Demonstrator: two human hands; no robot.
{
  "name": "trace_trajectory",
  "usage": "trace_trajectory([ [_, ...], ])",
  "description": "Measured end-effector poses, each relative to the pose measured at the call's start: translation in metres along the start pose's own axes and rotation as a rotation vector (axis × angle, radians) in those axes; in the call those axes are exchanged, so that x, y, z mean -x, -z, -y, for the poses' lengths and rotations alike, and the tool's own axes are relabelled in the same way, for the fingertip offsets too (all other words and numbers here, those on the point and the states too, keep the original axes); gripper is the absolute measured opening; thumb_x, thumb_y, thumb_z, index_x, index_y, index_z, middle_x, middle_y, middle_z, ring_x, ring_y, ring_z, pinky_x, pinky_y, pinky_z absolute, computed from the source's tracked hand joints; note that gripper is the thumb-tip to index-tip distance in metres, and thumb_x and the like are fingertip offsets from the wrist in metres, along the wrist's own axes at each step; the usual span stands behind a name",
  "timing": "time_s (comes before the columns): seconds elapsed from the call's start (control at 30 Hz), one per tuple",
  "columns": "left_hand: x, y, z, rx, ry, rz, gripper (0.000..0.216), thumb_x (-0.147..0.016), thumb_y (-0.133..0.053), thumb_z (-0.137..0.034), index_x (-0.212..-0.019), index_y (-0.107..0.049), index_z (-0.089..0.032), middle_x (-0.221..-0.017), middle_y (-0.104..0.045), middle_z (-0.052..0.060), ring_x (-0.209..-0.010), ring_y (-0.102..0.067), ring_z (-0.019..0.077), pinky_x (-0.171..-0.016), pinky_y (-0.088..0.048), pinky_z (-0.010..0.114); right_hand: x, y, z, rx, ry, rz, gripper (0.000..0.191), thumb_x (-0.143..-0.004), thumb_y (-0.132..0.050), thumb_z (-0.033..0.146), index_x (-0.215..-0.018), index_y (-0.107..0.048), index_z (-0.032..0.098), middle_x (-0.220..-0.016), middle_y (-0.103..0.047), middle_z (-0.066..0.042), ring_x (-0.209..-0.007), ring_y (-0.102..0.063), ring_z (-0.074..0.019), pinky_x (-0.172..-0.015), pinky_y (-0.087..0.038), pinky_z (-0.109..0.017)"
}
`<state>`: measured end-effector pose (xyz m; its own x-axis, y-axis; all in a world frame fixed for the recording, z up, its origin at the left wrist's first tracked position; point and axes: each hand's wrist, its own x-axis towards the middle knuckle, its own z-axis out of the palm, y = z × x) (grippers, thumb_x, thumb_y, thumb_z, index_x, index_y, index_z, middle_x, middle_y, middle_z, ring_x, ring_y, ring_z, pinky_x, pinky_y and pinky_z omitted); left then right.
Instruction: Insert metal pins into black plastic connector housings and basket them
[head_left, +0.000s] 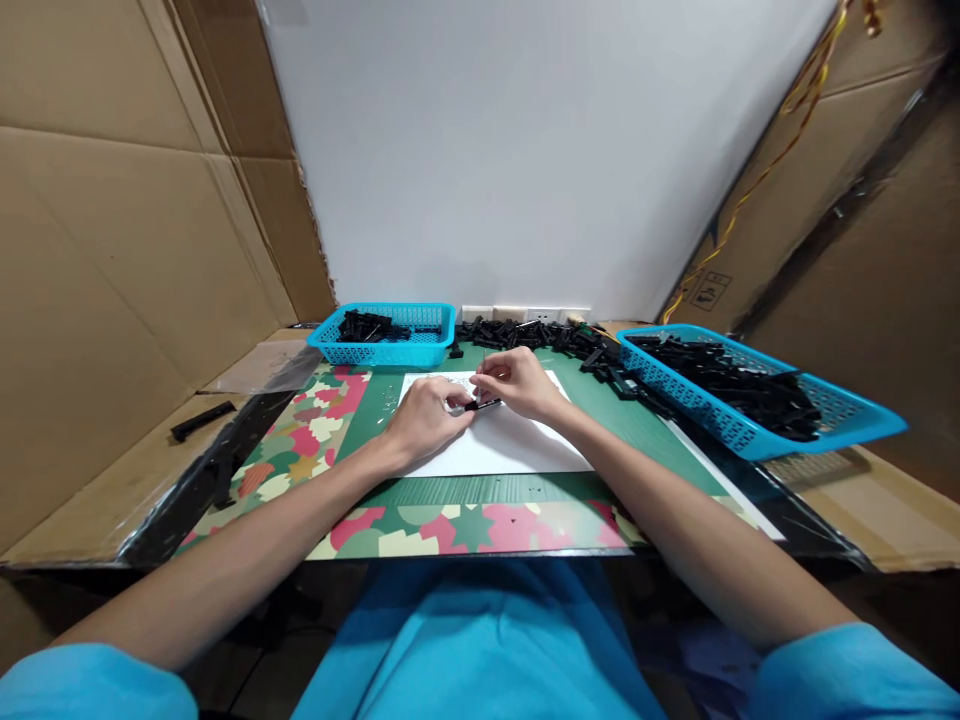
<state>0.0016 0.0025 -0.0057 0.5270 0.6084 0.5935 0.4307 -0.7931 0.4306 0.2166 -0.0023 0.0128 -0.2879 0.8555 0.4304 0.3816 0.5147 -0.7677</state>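
Pinching a small black part (484,404) between both hands, we keep it just above the white sheet (517,452) in the middle of the worktop (178,515). Our left hand (424,418) is curled, with its fingertips closed on the part's near end. Our right hand (519,383) grips the other end from two o'clock, fingers bent over it. A thin upright pin (484,362) seems to rise at the right fingertips, but it is too fine for us to be sure of it.

The sheet lies on a green mat (637,425), which has a camouflage-patterned border (319,432) running along nine and six o'clock. At eleven o'clock from the hands stands a blue basket (390,354) with a few black parts in one corner. At twelve to one o'clock, a loose heap of black parts (540,334) lies against the white wall. At three o'clock a second blue basket (851,425), well filled with black parts, sits tilted at the worktop's edge. Far out at nine o'clock, one black strip (202,420) lies alone on the cardboard. Our forearms reach in from six o'clock, bare below blue sleeves.
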Motion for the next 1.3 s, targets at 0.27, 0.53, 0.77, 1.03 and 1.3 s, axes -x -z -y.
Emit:
trace_trajectory([
  [0.27,0.0,0.001,-0.004,0.041,0.061,0.024,0.007,-0.083,-0.077,-0.014,-0.081,-0.08,-0.021,-0.084,-0.08,0.002,-0.076,-0.069,0.0194,-0.072,-0.049,0.032,0.003,0.0,0.0,0.103,0.045,-0.003,0.025,-0.094,-0.074,0.038,-0.083,-0.076,0.016,-0.077,-0.075,-0.007,-0.072,-0.071,-0.0206,-0.065,-0.053,-0.028],
  [0.53,0.0,0.0,0.001,0.103,0.103,0.032,0.009,-0.085,-0.076,-0.018,-0.077,-0.079,-0.02,-0.08,-0.078,0.001,-0.073,-0.069,0.0184,-0.069,-0.048,0.03,0.006,-0.004,0.001,0.186,0.047,-0.018,0.019,-0.091,-0.074,0.031,-0.082,-0.078,0.016,-0.077,-0.074,-0.006,-0.073,-0.068,-0.0189,-0.065,-0.05,-0.026],
  [0.77,-0.001,-0.001,0.006,0.047,0.058,0.021,0.007,-0.086,-0.077,-0.018,-0.08,-0.081,-0.02,-0.081,-0.079,0.003,-0.072,-0.069,0.0198,-0.067,-0.049,0.031,0.004,-0.007,0.001,0.098,0.06,-0.085,0.025,-0.091,-0.075,0.038,-0.08,-0.079,0.016,-0.08,-0.077,-0.008,-0.077,-0.072,-0.0217,-0.069,-0.055,-0.029],
  [1.03,-0.001,-0.002,0.006,-0.023,-0.006,-0.082,0.012,-0.086,-0.084,-0.025,-0.097,-0.081,-0.023,-0.095,-0.08,0.004,-0.084,-0.07,0.0227,-0.081,-0.053,0.038,0.0,0.025,0.006,0.169,0.082,-0.247,0.021,-0.105,-0.056,0.032,-0.1,-0.07,0.017,-0.082,-0.072,-0.005,-0.074,-0.066,-0.0173,-0.072,-0.049,-0.029],
  [1.3,-0.003,0.005,-0.002,0.014,0.069,-0.195,0.019,-0.093,-0.079,-0.033,-0.109,-0.08,-0.024,-0.093,-0.08,0.004,-0.079,-0.07,0.0214,-0.076,-0.055,0.037,0.006,0.034,0.012,0.453,0.198,0.112,0.019,-0.102,-0.067,0.036,-0.108,-0.077,0.021,-0.091,-0.065,-0.005,-0.08,-0.057,-0.0172,-0.072,-0.041,-0.028],
])
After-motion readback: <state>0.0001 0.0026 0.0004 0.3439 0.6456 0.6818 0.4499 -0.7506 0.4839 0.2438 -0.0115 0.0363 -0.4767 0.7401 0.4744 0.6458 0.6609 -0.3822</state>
